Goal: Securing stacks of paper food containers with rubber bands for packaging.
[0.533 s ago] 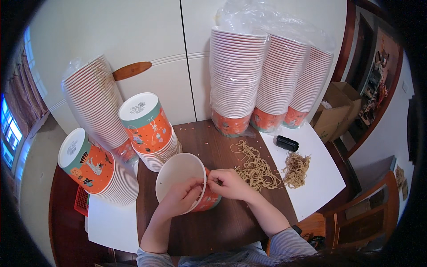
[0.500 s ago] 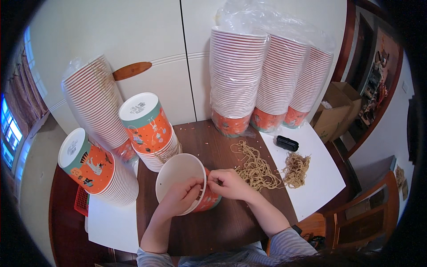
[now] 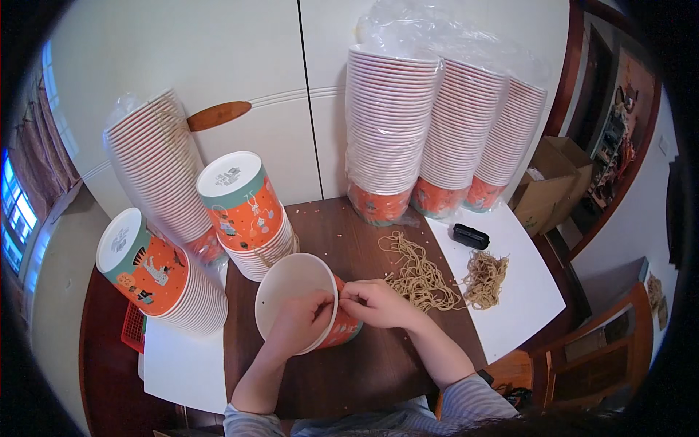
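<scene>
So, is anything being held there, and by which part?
Apparently the paper tub, by its right side near the open end: left grip inside, right grip outside. Anything smaller pinched there can't be told.

"Where is the light coming from?"

"A bluish window (image 3: pixel 20 197) is glowing at the left, while clear plastic wrap (image 3: pixel 408 28) is catching glare."

"What are the edges doing?"

"Fisheye distortion is bending straight lines, and black vignetting is swallowing the corners."
</scene>
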Available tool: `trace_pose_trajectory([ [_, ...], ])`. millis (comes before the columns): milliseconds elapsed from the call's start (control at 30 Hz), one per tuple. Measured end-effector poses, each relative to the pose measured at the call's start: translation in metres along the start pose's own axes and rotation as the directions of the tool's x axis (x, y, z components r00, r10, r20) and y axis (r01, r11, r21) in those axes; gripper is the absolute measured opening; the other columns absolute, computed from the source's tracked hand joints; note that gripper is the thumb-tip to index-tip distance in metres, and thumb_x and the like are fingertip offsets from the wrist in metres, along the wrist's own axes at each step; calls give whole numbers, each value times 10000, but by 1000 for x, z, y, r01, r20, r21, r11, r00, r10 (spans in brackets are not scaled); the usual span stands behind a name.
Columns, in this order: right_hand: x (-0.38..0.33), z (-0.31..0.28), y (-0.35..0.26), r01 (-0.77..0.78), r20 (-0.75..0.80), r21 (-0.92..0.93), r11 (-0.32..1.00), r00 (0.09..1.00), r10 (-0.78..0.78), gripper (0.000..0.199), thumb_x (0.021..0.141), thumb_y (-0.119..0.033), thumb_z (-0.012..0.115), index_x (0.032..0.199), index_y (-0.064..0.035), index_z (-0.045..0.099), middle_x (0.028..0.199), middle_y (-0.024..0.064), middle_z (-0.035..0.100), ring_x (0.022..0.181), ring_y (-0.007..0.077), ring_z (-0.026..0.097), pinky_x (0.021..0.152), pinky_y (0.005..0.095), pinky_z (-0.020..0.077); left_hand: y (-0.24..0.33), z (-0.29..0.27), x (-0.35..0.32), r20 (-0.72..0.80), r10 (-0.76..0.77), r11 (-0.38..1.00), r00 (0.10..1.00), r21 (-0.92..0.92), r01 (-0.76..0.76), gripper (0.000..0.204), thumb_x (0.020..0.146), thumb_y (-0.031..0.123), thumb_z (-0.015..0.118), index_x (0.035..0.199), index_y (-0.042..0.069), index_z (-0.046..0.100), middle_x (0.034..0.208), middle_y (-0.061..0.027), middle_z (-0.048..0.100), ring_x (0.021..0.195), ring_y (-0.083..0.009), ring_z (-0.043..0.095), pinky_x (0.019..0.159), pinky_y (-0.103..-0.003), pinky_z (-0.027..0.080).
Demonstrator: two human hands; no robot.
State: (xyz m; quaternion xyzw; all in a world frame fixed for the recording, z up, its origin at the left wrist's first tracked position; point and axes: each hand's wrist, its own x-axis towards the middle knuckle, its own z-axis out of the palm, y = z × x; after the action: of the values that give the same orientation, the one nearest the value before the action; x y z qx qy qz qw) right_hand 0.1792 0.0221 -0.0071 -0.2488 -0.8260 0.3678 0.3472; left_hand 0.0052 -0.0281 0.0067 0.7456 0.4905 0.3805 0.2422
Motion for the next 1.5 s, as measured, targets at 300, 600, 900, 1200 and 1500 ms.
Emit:
trace_pose_trajectory([
  [300, -3, -15, 2, -101, 67, -16, 995, 993, 101, 82, 785, -113, 562, 795, -37, 533, 545, 30, 483, 485, 101, 453, 468, 253, 372, -16, -4, 2, 80, -187, 936, 979, -290, 202, 75, 801, 44, 504, 835, -10, 544, 779, -91, 616, 724, -139, 611, 648, -259, 480],
  [600, -1, -14, 5, -67, 53, -17, 998, 996, 68, 94, 804, -121, 546, 786, -32, 519, 532, 23, 467, 481, 102, 463, 460, 258, 376, -16, -11, 6, 201, -162, 671, 966, -695, 257, 60, 804, 17, 446, 774, 18, 498, 971, -109, 592, 884, -127, 519, 845, -267, 386],
  [900, 0, -13, 9, -56, 161, -20, 998, 985, 58, 111, 838, -143, 496, 828, -34, 514, 639, 68, 551, 578, 161, 559, 519, 285, 426, -17, -10, 6, 217, 7, 156, 976, -964, 213, 70, 824, 44, 445, 780, 18, 494, 865, -132, 585, 825, -192, 547, 808, -320, 408],
  [1200, 3, 1, 12, -32, 243, -170, 985, 967, 74, 156, 792, -153, 497, 896, -41, 530, 773, 152, 589, 717, 322, 581, 623, 386, 458, -18, 6, 8, 278, -186, 552, 943, -764, 334, 109, 846, 53, 502, 908, -3, 572, 794, -46, 596, 694, -72, 515, 624, -189, 412],
  [1500, -3, -24, 4, -57, 218, -204, 977, 971, 102, 146, 790, -183, 546, 850, -50, 552, 708, 98, 579, 631, 235, 570, 567, 325, 443, -17, 8, 11, 240, -229, 577, 943, -747, 330, 150, 829, 34, 522, 977, 14, 542, 819, -71, 618, 618, -61, 516, 514, -171, 394],
])
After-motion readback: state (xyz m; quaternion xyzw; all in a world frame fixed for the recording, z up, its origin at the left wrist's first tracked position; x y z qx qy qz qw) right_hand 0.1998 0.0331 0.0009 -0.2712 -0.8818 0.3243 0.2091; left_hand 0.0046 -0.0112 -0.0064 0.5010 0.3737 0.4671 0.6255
